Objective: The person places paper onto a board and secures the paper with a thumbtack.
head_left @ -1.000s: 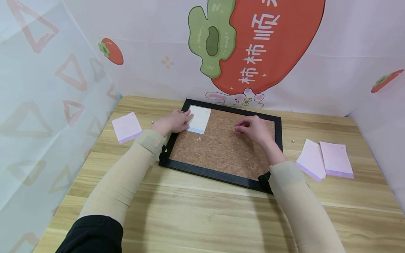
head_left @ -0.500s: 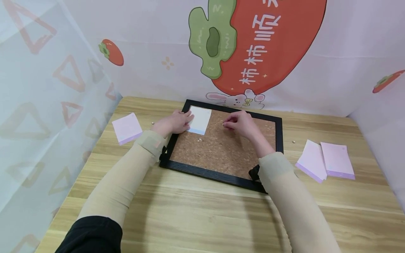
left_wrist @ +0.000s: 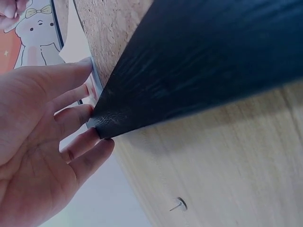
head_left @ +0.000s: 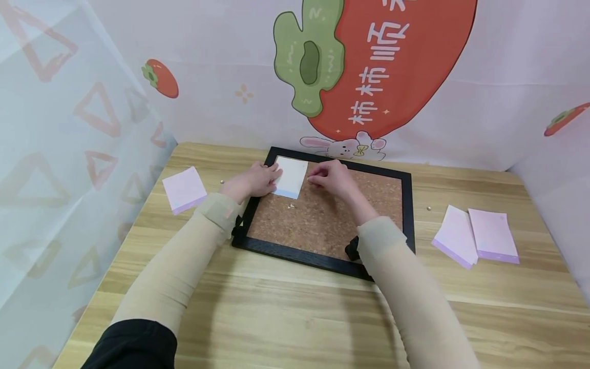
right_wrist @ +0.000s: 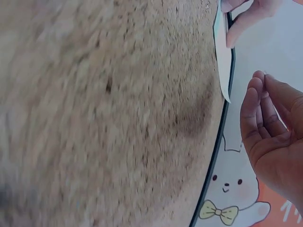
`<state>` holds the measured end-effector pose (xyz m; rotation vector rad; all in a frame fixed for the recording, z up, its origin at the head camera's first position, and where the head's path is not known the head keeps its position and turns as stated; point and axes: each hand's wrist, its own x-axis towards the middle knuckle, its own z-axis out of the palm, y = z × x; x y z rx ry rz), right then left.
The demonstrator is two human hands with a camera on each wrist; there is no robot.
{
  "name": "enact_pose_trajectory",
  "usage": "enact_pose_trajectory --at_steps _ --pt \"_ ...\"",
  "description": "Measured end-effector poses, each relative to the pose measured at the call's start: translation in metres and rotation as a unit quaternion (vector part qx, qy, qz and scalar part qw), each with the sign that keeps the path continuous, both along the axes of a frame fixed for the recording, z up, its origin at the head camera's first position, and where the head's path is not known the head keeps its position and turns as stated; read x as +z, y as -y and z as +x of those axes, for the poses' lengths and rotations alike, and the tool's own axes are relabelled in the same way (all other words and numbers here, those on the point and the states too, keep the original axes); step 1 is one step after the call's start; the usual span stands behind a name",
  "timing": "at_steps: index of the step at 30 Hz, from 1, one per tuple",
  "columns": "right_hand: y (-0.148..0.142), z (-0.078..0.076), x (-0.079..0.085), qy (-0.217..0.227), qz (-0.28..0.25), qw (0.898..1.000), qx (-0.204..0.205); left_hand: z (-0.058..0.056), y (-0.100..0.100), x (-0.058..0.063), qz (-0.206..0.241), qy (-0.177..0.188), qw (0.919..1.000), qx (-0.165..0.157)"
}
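My left hand (head_left: 260, 180) presses a white note sheet with a blue bottom strip (head_left: 291, 179) against the upper left corner of a black-framed corkboard (head_left: 295, 228). Its fingers lie fairly straight over the sheet's left side and the frame in the left wrist view. My right hand (head_left: 334, 177) is just right of the sheet, over the cork. Thumb and forefinger of it pinch a tiny pale thumbtack (right_wrist: 264, 73), mostly hidden by the fingertips. The sheet's right edge (right_wrist: 225, 80) curls up off the cork in the right wrist view.
A pink note pad (head_left: 184, 188) lies left of the board; two more, a tilted pad (head_left: 455, 236) and a pink pad (head_left: 493, 233), lie right. Thumbtacks rest on the table at left (left_wrist: 180, 204) and right (head_left: 428, 208). Small pale bits (head_left: 291, 206) dot the cork. A printed backdrop (head_left: 221, 102) stands behind.
My right hand has moved left across the cork, from the board's right half to close beside the white sheet. The left hand has stayed on the sheet.
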<state>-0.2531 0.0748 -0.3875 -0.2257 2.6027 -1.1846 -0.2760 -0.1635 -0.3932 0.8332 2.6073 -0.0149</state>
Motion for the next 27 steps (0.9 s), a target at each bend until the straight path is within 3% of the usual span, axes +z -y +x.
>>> enact_pose_trajectory --at_steps 8,17,21,27 --pt "0.012 -0.010 -0.011 0.040 -0.063 0.996 -0.041 -0.001 0.002 -0.003 0.000 -0.004 1.0000 0.007" --pt "0.019 -0.017 -0.015 0.088 -0.155 0.978 -0.106 -0.001 0.001 -0.002 -0.002 -0.004 0.9999 0.015" --pt "0.024 -0.020 -0.016 0.098 -0.166 0.974 -0.123 -0.001 0.001 -0.002 -0.001 -0.003 0.9999 0.015" --pt "0.031 -0.027 -0.019 0.103 -0.172 0.971 -0.128 -0.003 -0.002 -0.001 0.003 0.016 0.9989 0.044"
